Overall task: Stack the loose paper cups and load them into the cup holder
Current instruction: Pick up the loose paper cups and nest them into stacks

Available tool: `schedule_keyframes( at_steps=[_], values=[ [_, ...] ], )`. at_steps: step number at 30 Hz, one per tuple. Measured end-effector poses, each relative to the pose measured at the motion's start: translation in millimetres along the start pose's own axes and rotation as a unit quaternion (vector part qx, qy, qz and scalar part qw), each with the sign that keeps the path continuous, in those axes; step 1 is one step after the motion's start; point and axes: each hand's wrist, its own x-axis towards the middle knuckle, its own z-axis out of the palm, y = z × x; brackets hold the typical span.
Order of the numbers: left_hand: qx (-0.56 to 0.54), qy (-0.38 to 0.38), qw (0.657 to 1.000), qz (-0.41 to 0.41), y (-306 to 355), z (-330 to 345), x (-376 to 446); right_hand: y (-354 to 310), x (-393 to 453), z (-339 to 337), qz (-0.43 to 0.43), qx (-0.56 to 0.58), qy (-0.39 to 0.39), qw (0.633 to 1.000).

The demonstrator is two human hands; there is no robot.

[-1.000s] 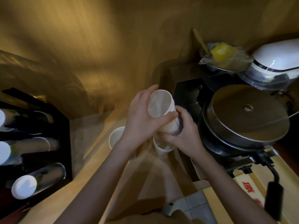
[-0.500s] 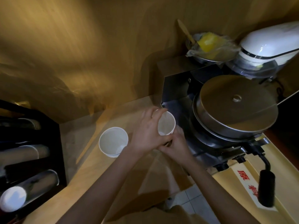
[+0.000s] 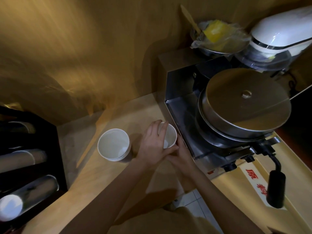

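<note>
Two white paper cup stacks stand upright on the wooden counter. The left stack (image 3: 113,144) stands free, several rims showing at its side. My left hand (image 3: 156,144) wraps the rim and near wall of the right cup stack (image 3: 170,137). My right hand (image 3: 181,153) holds that same stack lower down on its right side, partly hidden under the left hand. The black cup holder (image 3: 55,149) sits at the far left, with horizontal tubes that hold rows of cups.
A steel round griddle machine (image 3: 243,105) stands right beside the held cups, its black handle (image 3: 276,190) sticking out toward me. Behind it are a wrapped bowl (image 3: 217,38) and a white mixer (image 3: 278,34). The wooden wall rises behind the counter.
The cup that my hands held raised and tilted has come down into the cup below it on the counter. The view has shifted, and both hands stay on the stack.
</note>
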Motion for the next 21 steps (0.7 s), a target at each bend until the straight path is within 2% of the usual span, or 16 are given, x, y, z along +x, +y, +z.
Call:
schedule_keyframes(
  at_steps=[4,10,13,18,21],
  values=[
    [0.049,0.013,0.999,0.017,-1.4,1.8,0.4,5.7,3.2,1.8,0.009,0.011,-0.008,1.000],
    [0.065,-0.017,0.998,-0.010,1.7,0.3,2.0,10.1,1.8,6.7,0.041,0.003,0.005,0.999],
    [0.028,-0.063,0.997,-0.032,0.8,-3.6,4.3,5.5,2.2,6.0,0.053,-0.023,0.006,0.998],
    [0.037,-0.116,0.992,-0.036,3.6,-16.2,12.4,5.9,8.1,11.8,0.097,-0.034,0.008,0.995],
    [0.031,-0.122,0.991,-0.039,6.1,-29.3,14.8,-8.9,7.7,12.6,0.141,0.052,0.016,0.989]
  ],
)
